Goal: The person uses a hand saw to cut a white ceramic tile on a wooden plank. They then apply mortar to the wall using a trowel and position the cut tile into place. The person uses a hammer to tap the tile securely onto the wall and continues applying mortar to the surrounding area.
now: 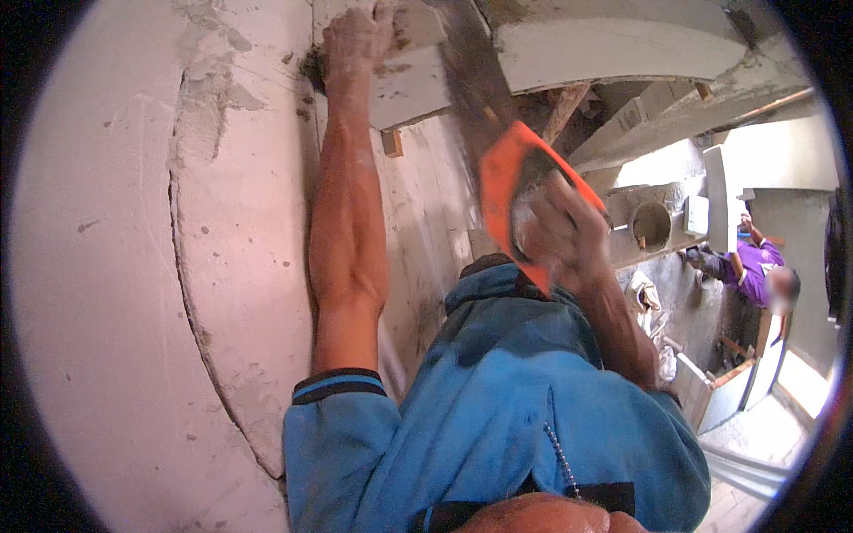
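My right hand (569, 235) is closed round the orange handle of a handsaw (499, 173). The saw's dark, motion-blurred blade runs up and away, across a pale block (409, 75) at the top of the view. My left arm is stretched straight up along the wall. At its end my left hand (355, 43) grips the block's left end where it meets the wall, with the fingers curled and partly hidden. Right of the blade, a pale beam-like piece (613, 44) continues with a curved lower edge.
A light wall (98, 266) with a long crack fills the left side. Small wooden pieces (392, 144) stick out below the block. Lower right, a person in a purple shirt (760, 266) works near a round opening (651, 226) in a concrete piece; boards and debris lie around there.
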Demonstrator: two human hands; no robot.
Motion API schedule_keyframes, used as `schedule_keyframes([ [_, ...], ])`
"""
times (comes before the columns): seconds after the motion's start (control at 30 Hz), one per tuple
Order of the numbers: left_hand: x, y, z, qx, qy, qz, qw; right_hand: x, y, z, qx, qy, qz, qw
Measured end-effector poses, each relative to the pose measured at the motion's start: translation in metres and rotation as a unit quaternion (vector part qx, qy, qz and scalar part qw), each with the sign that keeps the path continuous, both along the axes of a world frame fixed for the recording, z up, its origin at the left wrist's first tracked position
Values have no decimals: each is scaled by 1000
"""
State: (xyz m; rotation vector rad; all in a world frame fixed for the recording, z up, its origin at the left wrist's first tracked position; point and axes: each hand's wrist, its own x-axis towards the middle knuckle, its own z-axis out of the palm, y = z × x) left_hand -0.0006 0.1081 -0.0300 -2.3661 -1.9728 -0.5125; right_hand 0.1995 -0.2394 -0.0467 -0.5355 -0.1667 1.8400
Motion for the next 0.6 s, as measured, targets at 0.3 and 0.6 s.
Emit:
schedule_keyframes([
  [0.3,-13,11,-5,-16,-20,-75,997,4,10,26,60,-368,45,927],
  [0.6,-1,-16,12,-13,-82,-28,996,60,-55,-4,237,-209,-99,943],
])
